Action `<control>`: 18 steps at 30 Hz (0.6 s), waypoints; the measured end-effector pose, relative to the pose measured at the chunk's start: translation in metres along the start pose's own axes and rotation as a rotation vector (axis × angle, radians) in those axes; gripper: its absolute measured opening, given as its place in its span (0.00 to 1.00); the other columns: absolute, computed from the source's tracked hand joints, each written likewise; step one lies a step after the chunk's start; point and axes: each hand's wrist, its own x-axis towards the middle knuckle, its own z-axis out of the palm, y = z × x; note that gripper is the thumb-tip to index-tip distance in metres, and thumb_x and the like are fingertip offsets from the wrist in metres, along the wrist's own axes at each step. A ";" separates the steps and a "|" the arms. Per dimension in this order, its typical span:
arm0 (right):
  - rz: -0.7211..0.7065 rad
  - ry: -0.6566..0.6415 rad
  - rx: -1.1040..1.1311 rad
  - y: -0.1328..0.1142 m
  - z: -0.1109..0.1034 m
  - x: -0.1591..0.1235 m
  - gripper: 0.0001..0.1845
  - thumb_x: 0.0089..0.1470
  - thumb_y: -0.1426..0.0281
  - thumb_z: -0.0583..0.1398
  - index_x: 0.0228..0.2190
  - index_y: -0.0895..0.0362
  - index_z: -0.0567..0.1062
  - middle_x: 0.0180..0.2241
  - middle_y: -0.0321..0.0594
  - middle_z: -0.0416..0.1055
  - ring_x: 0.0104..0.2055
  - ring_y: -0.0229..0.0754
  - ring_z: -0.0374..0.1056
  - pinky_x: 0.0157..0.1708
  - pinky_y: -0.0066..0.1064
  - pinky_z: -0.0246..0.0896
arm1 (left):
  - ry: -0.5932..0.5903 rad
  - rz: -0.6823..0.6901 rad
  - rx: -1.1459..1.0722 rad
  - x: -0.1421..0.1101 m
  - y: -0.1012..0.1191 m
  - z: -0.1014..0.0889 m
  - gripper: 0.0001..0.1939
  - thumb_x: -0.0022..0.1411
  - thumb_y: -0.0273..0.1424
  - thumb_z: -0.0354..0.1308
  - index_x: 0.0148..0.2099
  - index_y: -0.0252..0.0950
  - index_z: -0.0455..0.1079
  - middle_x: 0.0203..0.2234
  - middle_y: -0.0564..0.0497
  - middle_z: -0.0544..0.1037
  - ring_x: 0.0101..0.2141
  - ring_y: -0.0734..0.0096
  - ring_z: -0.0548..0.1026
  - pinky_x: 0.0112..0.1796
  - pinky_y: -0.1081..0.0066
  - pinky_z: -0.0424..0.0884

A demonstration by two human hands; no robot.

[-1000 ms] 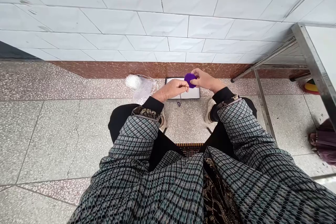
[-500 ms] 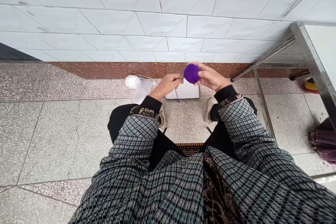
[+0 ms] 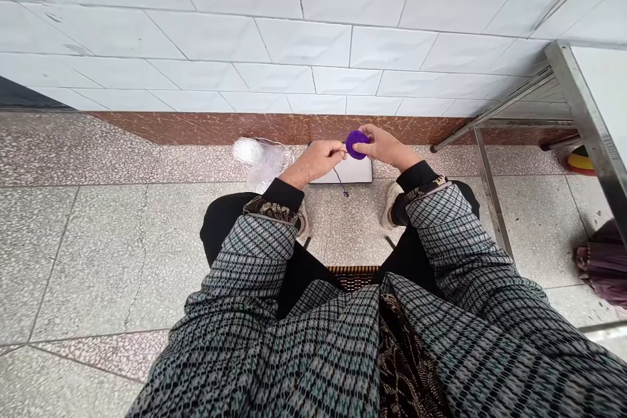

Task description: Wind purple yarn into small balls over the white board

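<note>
My right hand [image 3: 385,145] grips a small purple ball of yarn [image 3: 356,143] in front of me, above my knees. My left hand [image 3: 317,160] is closed in a pinch on the purple yarn strand [image 3: 339,180] right beside the ball; the loose end hangs down from my fingers. Both hands are close together, almost touching. Under them on the floor lies a white rectangular board [image 3: 349,172] with a dark edge.
A clear plastic bag with white yarn [image 3: 258,157] lies on the floor by my left foot. A metal table frame [image 3: 578,104] stands at the right, with a folded dark umbrella [image 3: 602,264] beneath. A white tiled wall is ahead.
The hands rose with the ball half a second ago and have come back down. The ball has turned in my right hand, and the hanging strand end has swung slightly right.
</note>
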 end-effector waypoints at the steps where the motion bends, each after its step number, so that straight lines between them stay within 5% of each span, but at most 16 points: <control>1: 0.019 -0.040 -0.045 -0.002 -0.001 -0.002 0.18 0.54 0.69 0.68 0.44 0.56 0.70 0.32 0.37 0.70 0.24 0.34 0.62 0.22 0.26 0.60 | 0.037 -0.004 0.021 0.000 -0.002 -0.002 0.08 0.62 0.27 0.53 0.32 0.35 0.73 0.26 0.53 0.75 0.28 0.73 0.69 0.34 0.72 0.63; 6: 0.051 -0.328 -0.081 -0.012 -0.008 -0.014 0.19 0.59 0.64 0.66 0.49 0.58 0.73 0.28 0.37 0.70 0.23 0.35 0.62 0.23 0.28 0.64 | 0.093 0.008 0.036 0.003 -0.007 -0.007 0.08 0.62 0.26 0.54 0.32 0.35 0.73 0.32 0.50 0.79 0.35 0.70 0.73 0.40 0.70 0.66; 11: -0.176 -0.490 0.267 -0.012 -0.011 -0.020 0.27 0.54 0.58 0.69 0.51 0.56 0.72 0.41 0.41 0.73 0.32 0.35 0.68 0.29 0.26 0.69 | 0.121 -0.024 -0.033 0.005 -0.007 -0.005 0.07 0.64 0.27 0.54 0.33 0.35 0.71 0.27 0.52 0.75 0.32 0.70 0.71 0.38 0.71 0.66; 14: -0.282 -0.416 0.514 -0.010 -0.012 -0.015 0.36 0.53 0.50 0.69 0.55 0.56 0.68 0.43 0.44 0.72 0.36 0.37 0.71 0.32 0.28 0.72 | 0.076 -0.067 -0.136 0.005 -0.002 0.001 0.08 0.66 0.28 0.52 0.35 0.35 0.71 0.21 0.56 0.69 0.26 0.73 0.67 0.32 0.72 0.64; 18: -0.260 -0.112 0.537 -0.006 -0.009 -0.003 0.38 0.55 0.47 0.67 0.57 0.53 0.63 0.40 0.42 0.71 0.36 0.39 0.71 0.33 0.30 0.73 | -0.095 -0.057 -0.216 0.003 0.007 0.008 0.08 0.64 0.24 0.51 0.33 0.35 0.69 0.20 0.57 0.65 0.22 0.77 0.64 0.29 0.74 0.62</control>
